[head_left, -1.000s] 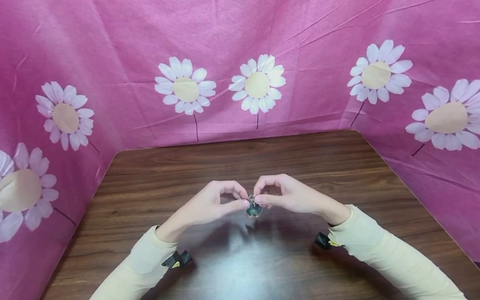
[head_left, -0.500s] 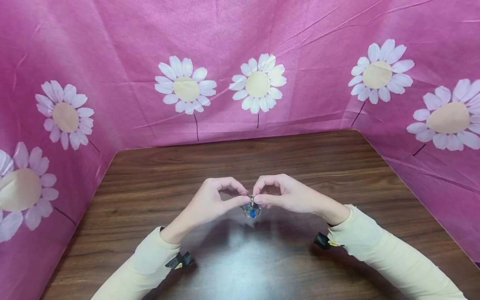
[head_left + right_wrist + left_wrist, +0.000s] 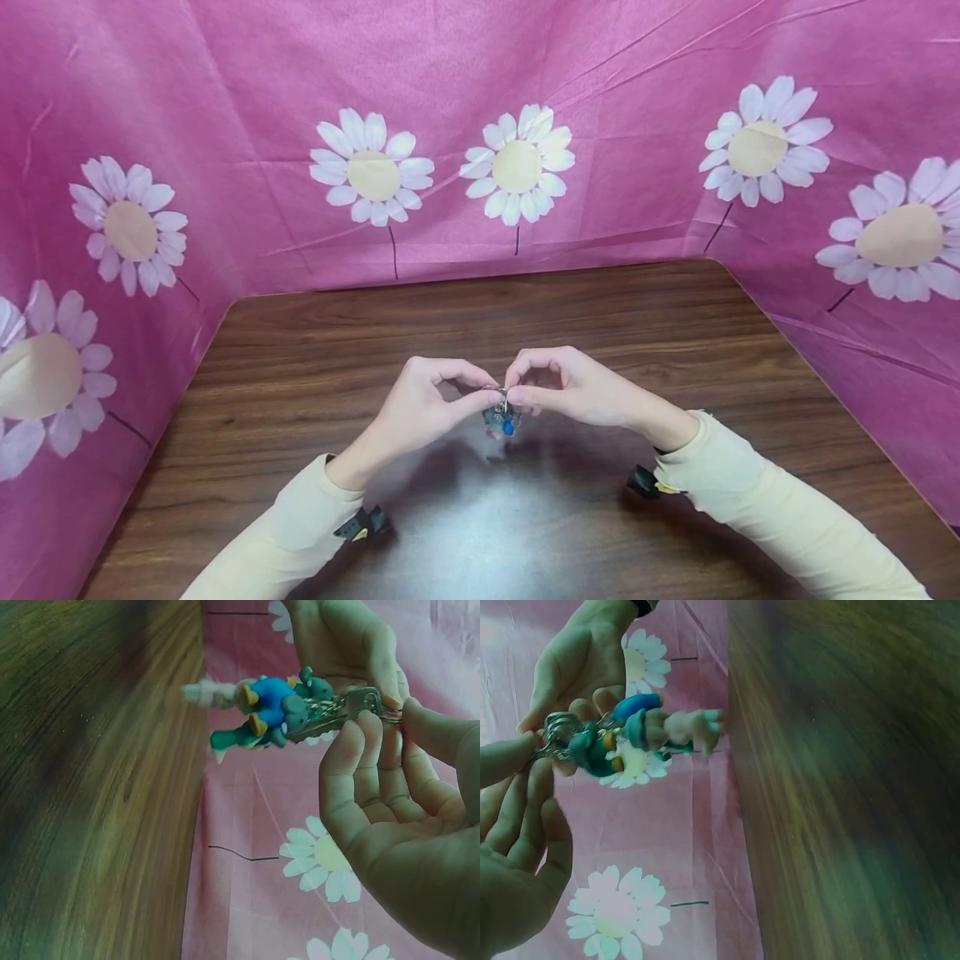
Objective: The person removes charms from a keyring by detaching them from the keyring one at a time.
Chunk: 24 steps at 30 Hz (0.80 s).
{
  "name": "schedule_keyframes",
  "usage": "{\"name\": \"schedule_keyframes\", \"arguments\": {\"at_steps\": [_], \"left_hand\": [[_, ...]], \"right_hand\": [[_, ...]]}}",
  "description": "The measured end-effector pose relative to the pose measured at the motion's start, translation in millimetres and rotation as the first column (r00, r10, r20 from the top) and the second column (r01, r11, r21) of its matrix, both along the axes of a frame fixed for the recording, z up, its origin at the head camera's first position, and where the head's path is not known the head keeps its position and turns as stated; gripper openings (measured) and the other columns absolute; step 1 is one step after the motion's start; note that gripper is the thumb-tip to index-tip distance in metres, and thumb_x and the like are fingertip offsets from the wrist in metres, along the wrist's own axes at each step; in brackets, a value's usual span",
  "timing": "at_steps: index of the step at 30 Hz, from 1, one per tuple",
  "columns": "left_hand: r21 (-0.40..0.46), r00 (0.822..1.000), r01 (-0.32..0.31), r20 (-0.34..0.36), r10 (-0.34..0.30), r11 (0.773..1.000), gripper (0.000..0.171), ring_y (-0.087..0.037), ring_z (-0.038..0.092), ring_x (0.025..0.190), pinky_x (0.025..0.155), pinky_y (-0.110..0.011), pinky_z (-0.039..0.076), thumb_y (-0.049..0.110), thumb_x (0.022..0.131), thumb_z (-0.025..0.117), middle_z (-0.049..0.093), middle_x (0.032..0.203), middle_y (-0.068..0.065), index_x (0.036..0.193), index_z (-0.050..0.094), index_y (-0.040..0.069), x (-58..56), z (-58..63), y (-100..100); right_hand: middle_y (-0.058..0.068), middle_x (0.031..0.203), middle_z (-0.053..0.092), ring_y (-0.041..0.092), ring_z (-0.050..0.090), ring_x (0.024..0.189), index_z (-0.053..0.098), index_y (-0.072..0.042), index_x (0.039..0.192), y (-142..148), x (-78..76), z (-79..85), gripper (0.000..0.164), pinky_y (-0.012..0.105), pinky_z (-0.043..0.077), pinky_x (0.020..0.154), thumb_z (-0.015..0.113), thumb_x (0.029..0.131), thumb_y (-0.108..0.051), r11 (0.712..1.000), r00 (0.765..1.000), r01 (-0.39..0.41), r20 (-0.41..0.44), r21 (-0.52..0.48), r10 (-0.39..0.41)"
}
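Between my two hands, above the middle of the table, hangs a bunch of small figurine charms (image 3: 500,421) on chains. In the right wrist view I see a blue figure (image 3: 271,701), green ones and a pale one, beside a metal key (image 3: 363,702). All join at a metal key ring (image 3: 391,716). My left hand (image 3: 427,404) pinches the ring from the left between thumb and fingertips. From the right, my right hand (image 3: 573,387) pinches it close to the key's head. Fingertips partly cover the ring, so whether it is spread apart cannot be told.
Below the hands lies a dark wood-grain table (image 3: 322,333). A pink cloth (image 3: 262,100) with printed white daisies stands around its back and sides. A black strap with a small device (image 3: 360,523) sits at the left wrist, another strap (image 3: 647,482) at the right.
The charms have turned, bringing the blue figure into view where green showed before. My left hand has shifted slightly; the right hand stays nearly still. Both keep pinching the ring.
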<state>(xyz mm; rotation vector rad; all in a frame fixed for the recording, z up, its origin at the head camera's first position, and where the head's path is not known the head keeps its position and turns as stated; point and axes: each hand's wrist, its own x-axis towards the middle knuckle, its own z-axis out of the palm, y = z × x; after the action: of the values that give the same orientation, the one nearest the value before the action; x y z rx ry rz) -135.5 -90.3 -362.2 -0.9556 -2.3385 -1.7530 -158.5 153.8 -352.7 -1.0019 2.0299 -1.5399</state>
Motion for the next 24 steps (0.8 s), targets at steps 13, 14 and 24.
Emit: {"name": "schedule_keyframes", "arguments": {"at_steps": [13,14,24], "left_hand": [[0.097,0.993,-0.104,-0.050,0.109,0.990,0.005,-0.014,0.070,0.067,0.059,-0.028,0.057,0.010,0.086,0.082,0.076,0.081,0.004,0.090,0.079,0.009,3.7,-1.3,7.5],[0.100,0.994,-0.101,-0.038,0.105,0.990,0.005,-0.015,0.071,0.067,0.059,-0.030,0.057,0.011,0.086,0.083,0.076,0.081,0.004,0.090,0.079,0.010,3.8,-0.9,7.3],[-0.090,0.978,-0.011,0.205,0.029,0.996,0.012,-0.015,0.074,0.077,0.068,-0.032,0.060,0.021,0.085,0.085,0.076,0.083,0.008,0.095,0.081,0.015,-3.0,11.6,-2.6]], "right_hand": [[0.008,0.094,0.070,0.027,0.066,0.077,0.071,-0.009,0.104,-1.3,1.1,-6.0,0.009,0.042,0.061,0.065,0.071,0.096,-0.006,0.995,0.994,0.083,-0.063,-0.050,-0.086],[0.008,0.094,0.071,0.026,0.067,0.078,0.072,-0.009,0.104,-1.0,1.0,-6.2,0.009,0.044,0.061,0.066,0.071,0.095,-0.006,0.994,0.994,0.091,-0.062,-0.058,-0.095],[0.012,0.095,0.072,0.034,0.068,0.080,0.072,-0.007,0.103,-1.7,-1.9,-6.1,0.008,0.049,0.061,0.069,0.072,0.095,-0.007,0.987,0.989,0.145,0.022,-0.072,-0.144]]}}
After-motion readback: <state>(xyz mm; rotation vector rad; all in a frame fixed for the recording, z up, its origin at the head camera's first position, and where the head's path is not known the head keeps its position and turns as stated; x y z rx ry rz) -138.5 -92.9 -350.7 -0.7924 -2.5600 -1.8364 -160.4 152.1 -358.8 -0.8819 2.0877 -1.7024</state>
